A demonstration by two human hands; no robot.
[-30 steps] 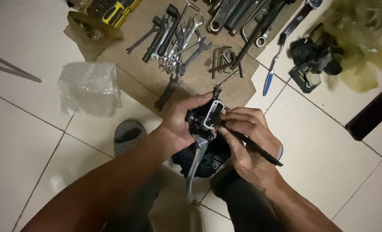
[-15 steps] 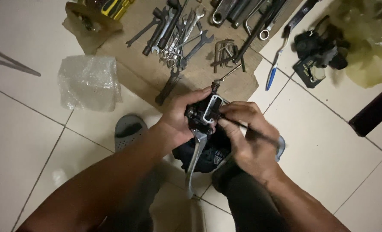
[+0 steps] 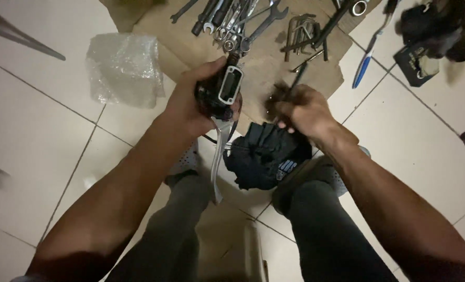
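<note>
The left hand (image 3: pixel 190 104) clamps the lever assembly (image 3: pixel 223 96), its top uncovered, while the right hand (image 3: pixel 303 112), beside it, grips a screwdriver (image 3: pixel 296 78) clear of it.

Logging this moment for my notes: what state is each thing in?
Left hand: closed around the lever part.
Lever part: held upright, silver lever hanging down.
Right hand: gripping a thin dark tool, apart from the part.
Wrenches: lying loose on cardboard.
Plastic bag: crumpled on floor.
</note>
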